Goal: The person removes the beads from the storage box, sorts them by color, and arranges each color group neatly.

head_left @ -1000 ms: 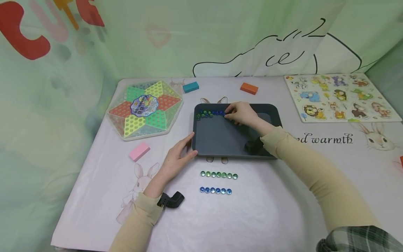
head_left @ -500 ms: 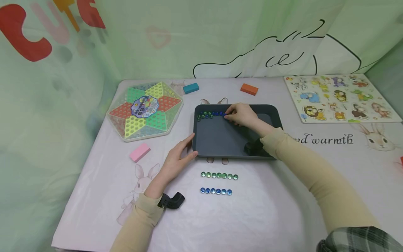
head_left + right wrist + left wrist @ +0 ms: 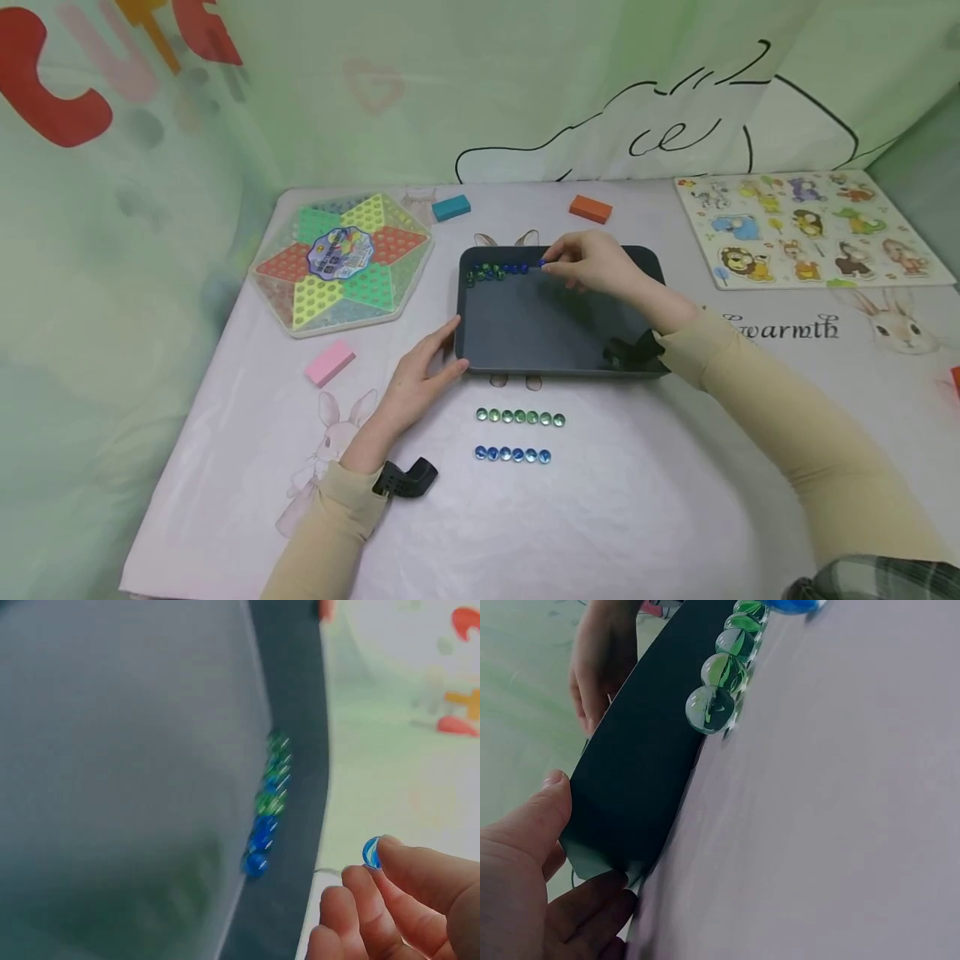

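Observation:
In the head view, my right hand (image 3: pixel 592 262) pinches a small blue marble (image 3: pixel 371 853) between thumb and fingertips, above the far wall of the dark grey tray (image 3: pixel 525 333). The right wrist view shows the marble raised apart from a row of green and blue marbles (image 3: pixel 265 825) along the tray's edge. My left hand (image 3: pixel 420 379) touches the tray's near left corner, thumb at the rim and fingers extended along the left side. In front of the tray lie a row of green marbles (image 3: pixel 521 417) and a row of blue marbles (image 3: pixel 512 454).
A hexagonal Chinese checkers board (image 3: pixel 341 262) lies left of the tray. Around it are a pink block (image 3: pixel 330 363), a teal block (image 3: pixel 451 207) and an orange block (image 3: pixel 591 209). An animal puzzle board (image 3: pixel 813 229) lies at the back right.
My right hand has risen and moved slightly right from the end of the row in the tray, with a blue marble in its fingertips. The left hand keeps its place.

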Available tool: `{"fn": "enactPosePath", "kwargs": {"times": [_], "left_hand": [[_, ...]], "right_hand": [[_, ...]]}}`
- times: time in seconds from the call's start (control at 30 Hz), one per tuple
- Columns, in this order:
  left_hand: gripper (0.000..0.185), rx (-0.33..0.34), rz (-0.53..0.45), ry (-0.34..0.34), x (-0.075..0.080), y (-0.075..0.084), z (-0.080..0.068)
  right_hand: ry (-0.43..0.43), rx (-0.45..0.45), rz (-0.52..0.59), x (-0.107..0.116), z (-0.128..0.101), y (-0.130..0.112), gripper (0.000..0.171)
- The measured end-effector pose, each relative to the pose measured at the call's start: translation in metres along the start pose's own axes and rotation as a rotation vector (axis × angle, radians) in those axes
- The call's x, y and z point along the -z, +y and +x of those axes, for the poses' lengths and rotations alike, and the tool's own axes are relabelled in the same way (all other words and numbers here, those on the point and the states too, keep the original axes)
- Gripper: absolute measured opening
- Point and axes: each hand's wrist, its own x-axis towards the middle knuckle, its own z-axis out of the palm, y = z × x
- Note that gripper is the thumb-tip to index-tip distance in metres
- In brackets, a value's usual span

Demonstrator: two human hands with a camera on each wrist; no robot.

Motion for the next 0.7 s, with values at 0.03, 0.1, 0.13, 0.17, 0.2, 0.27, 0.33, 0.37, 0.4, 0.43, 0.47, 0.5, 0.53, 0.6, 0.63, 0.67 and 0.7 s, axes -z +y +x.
{"fn": "enactPosePath", "kwargs": {"times": [0.03, 0.1, 0.13, 0.17, 0.2, 0.27, 0.33, 0.37, 0.4, 0.43, 0.47, 0.5, 0.53, 0.6, 0.63, 0.67, 0.7], "left_hand": [[0.060, 0.003, 0.002, -0.002, 0.000, 0.000, 0.000], [0.060, 0.004, 0.007, -0.002, 0.000, 0.000, 0.000], [0.060, 0.008, 0.010, -0.001, 0.000, 0.000, 0.000], [0.060, 0.009, 0.010, -0.002, 0.000, 0.000, 0.000], [0.060, 0.011, 0.013, -0.003, 0.000, 0.000, 0.000], [0.061, 0.012, 0.014, -0.004, -0.001, 0.000, 0.000], [0.061, 0.016, 0.015, -0.005, -0.001, -0.001, 0.000], [0.061, 0.014, 0.012, -0.005, -0.001, -0.001, 0.000], [0.061, 0.013, 0.012, -0.005, -0.002, -0.001, 0.000], [0.061, 0.010, 0.012, -0.005, -0.002, -0.001, 0.000], [0.061, 0.012, 0.010, -0.004, -0.002, -0.002, 0.000], [0.061, 0.012, 0.010, -0.004, -0.002, -0.002, 0.000], [0.060, 0.012, 0.008, -0.004, -0.001, -0.001, 0.000], [0.060, 0.008, 0.006, -0.003, -0.001, -0.002, 0.000], [0.060, 0.006, 0.003, -0.002, -0.001, -0.002, 0.000], [0.060, 0.006, 0.002, -0.001, -0.001, -0.002, 0.000], [0.060, 0.002, 0.002, 0.000, -0.001, -0.001, 0.000]], "right_hand": [[-0.004, 0.007, 0.006, 0.001, -0.005, -0.002, 0.022], [-0.010, 0.022, 0.014, 0.002, -0.014, -0.007, 0.021], [-0.013, 0.021, 0.014, 0.002, -0.019, -0.009, 0.020], [-0.013, 0.022, 0.010, 0.003, -0.024, -0.011, 0.020], [-0.013, 0.018, 0.005, 0.003, -0.029, -0.013, 0.019], [-0.024, 0.024, -0.001, 0.003, -0.039, -0.016, 0.019], [-0.040, 0.034, 0.000, 0.003, -0.049, -0.019, 0.019], [-0.048, 0.046, 0.001, 0.003, -0.053, -0.020, 0.019], [-0.058, 0.057, 0.004, 0.002, -0.058, -0.021, 0.019], [-0.068, 0.070, 0.008, 0.002, -0.063, -0.021, 0.018], [-0.077, 0.083, 0.016, 0.001, -0.067, -0.021, 0.017], [-0.088, 0.095, 0.025, 0.000, -0.072, -0.022, 0.016], [-0.098, 0.105, 0.032, -0.002, -0.077, -0.022, 0.015], [-0.119, 0.131, 0.038, -0.005, -0.085, -0.021, 0.014], [-0.130, 0.143, 0.040, -0.007, -0.090, -0.020, 0.013], [-0.143, 0.157, 0.041, -0.009, -0.094, -0.020, 0.012], [-0.155, 0.172, 0.040, -0.011, -0.097, -0.019, 0.011]]}}
